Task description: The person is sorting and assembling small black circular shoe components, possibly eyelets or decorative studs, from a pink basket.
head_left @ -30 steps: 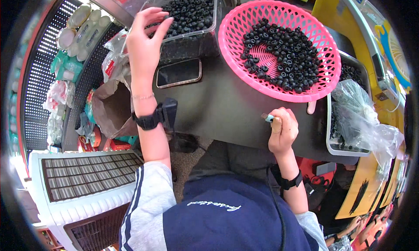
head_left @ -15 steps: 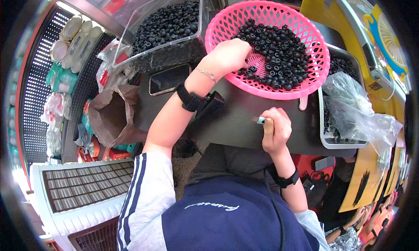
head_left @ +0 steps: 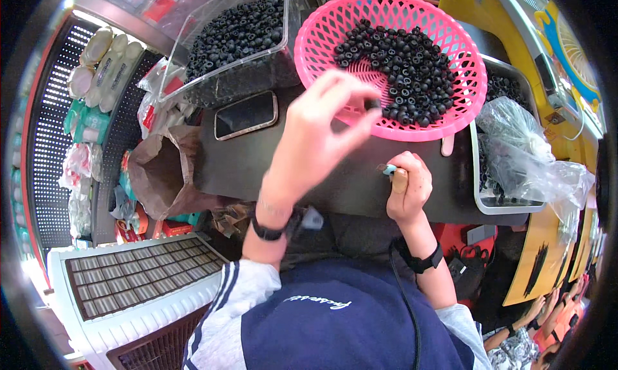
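Observation:
My left hand [head_left: 315,129], blurred by motion, is raised in front of the pink lattice basket [head_left: 482,96]. A small black round piece [head_left: 372,104] is pinched between its thumb and fingertip. Inside the basket lies a heap of small black round pieces [head_left: 421,80], many showing a hole, with a bare patch of pink floor at the left. My right hand [head_left: 411,188] is closed in a fist near the basket's front side. From it sticks the light blue end of a small tool [head_left: 389,169] with a thin tip; the fingers hide the rest.
A clear plastic bin [head_left: 254,74] full of black pieces stands left of the basket. On the dark table [head_left: 341,180] lies a phone [head_left: 246,116]. At the right are a grey-rimmed tray [head_left: 508,210] and a clear plastic bag [head_left: 515,135]. A brown bag [head_left: 161,174] stands left.
My left hand has come out of the basket toward me, now with a black piece in its pinch. The right hand has hardly moved.

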Demonstrator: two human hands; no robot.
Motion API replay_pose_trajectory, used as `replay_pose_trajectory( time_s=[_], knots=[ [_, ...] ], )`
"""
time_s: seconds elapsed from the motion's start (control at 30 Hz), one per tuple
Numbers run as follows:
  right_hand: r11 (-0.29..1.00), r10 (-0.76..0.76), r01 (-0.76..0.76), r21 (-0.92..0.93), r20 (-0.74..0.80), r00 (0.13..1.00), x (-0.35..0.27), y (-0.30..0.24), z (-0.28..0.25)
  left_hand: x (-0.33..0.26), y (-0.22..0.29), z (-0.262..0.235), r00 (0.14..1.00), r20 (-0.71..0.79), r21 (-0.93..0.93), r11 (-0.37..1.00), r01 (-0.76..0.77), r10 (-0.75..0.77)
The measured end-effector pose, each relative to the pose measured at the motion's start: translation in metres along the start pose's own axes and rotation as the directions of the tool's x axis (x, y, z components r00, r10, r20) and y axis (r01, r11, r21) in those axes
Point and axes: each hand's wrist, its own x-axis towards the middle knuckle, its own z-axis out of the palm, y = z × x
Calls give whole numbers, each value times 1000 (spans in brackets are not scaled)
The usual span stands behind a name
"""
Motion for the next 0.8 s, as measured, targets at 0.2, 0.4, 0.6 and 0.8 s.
replay_pose_trajectory(
  time_s=[0.2, 0.4, 0.6, 0.8],
  knots=[
    [1000, -12, 12, 9, 7, 1000, -3, -1, 2, -64, -2, 14, 993, -69, -307, 949, 75, -100],
    [991, -130, 131, 18, -26, 991, -6, 3, 4, -80, -18, 17, 986, -68, -469, 877, 102, -151],
    [985, -160, 159, -60, 4, 987, -3, 3, 4, -82, -31, 22, 982, -4, -576, 803, 153, -189],
    [971, -204, 207, -117, 33, 978, -1, 2, 5, -82, -30, 24, 978, -65, -631, 767, 114, -198]
  ],
)
